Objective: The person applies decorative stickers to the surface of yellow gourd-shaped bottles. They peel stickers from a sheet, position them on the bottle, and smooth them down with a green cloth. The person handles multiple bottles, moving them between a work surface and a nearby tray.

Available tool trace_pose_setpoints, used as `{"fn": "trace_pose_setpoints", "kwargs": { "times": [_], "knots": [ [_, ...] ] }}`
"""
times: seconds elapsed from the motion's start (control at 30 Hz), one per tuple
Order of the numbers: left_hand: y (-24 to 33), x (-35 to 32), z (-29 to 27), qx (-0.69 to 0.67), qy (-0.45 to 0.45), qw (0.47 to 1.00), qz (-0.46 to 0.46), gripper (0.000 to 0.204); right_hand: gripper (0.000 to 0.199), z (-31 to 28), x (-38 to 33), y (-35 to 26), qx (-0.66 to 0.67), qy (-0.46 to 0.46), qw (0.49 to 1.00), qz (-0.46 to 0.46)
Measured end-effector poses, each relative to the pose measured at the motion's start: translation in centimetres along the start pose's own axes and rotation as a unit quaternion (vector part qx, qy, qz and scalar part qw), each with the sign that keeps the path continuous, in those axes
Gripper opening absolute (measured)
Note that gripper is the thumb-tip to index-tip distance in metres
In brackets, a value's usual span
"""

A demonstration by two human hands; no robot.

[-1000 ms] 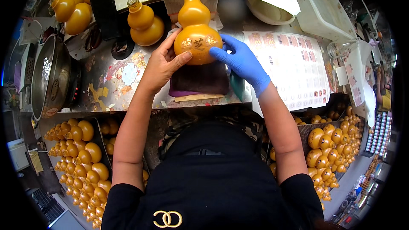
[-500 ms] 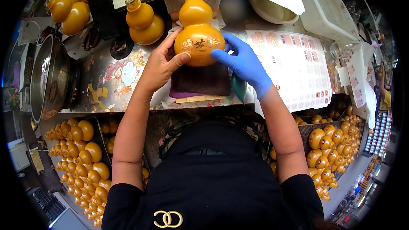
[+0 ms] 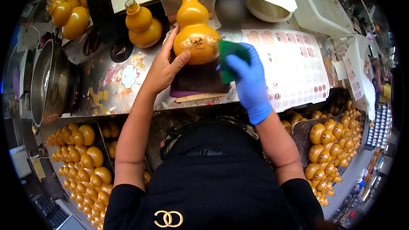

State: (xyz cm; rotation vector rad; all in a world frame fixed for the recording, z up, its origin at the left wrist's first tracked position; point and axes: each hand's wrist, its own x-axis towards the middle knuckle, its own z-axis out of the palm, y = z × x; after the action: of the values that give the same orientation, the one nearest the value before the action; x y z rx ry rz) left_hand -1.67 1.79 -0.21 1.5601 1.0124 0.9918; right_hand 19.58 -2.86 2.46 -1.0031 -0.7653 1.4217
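Note:
A glossy orange-yellow gourd-shaped bottle (image 3: 194, 15) lies with its neck pointing away from me. Dark and gold markings run across its round lower bulb. My bare left hand (image 3: 167, 66) is closed around the left side of that bulb, thumb on top. In my blue-gloved right hand (image 3: 247, 74) is a flat green pad (image 3: 232, 57), slightly blurred, its edge at the right side of the bulb. Whether it touches the bottle I cannot tell. Beneath the bottle's near end is a dark block (image 3: 198, 81), and a whitish cloth (image 3: 170, 4) lies under its neck.
Another gourd bottle (image 3: 144, 24) stands left, by a black phone (image 3: 101, 10). Printed sheets (image 3: 294, 68) cover the right of the table. A metal pan (image 3: 47, 83) sits at far left. Bins of gourd bottles (image 3: 85, 157) flank me below; a white tub (image 3: 321, 4) is far right.
My right hand has left the bottle and picked up the green pad from beside the dark block, raising it to the bulb's right side. My left hand keeps its grip.

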Motion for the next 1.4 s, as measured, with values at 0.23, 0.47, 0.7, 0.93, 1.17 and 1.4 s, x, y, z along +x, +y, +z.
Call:
{"fn": "trace_pose_setpoints", "kwargs": {
  "times": [0.23, 0.47, 0.7, 0.93, 1.17, 1.4],
  "knots": [
    [0.2, -0.1, -0.2, -0.011, -0.014, 1.0, -0.025, 0.085, 0.033, 1.8, -0.9, 2.4, -0.356, -0.021, 0.908, -0.22],
    [-0.1, -0.1, -0.3, 0.014, -0.016, 0.999, -0.026, 0.084, 0.034, 0.0, -0.9, 3.1, -0.299, 0.027, 0.934, -0.192],
    [0.0, -0.1, -0.6, 0.032, -0.025, 0.999, -0.028, 0.08, 0.034, -0.9, -0.6, 2.8, -0.247, 0.06, 0.963, -0.094],
    [-0.4, 0.7, -0.9, -0.121, -0.061, 0.989, -0.067, 0.068, 0.026, -0.2, -1.1, 2.6, -0.375, 0.095, 0.838, -0.385],
    [1.3, 0.0, 0.8, -0.098, -0.002, 0.995, -0.03, 0.088, 0.02, -3.7, 2.0, 0.6, -0.024, -0.025, 0.998, -0.055],
    [1.4, 0.2, 0.5, -0.087, -0.02, 0.995, -0.047, 0.088, 0.048, -2.4, 5.1, 0.0, -0.289, -0.1, 0.952, 0.002]
  ]
}}
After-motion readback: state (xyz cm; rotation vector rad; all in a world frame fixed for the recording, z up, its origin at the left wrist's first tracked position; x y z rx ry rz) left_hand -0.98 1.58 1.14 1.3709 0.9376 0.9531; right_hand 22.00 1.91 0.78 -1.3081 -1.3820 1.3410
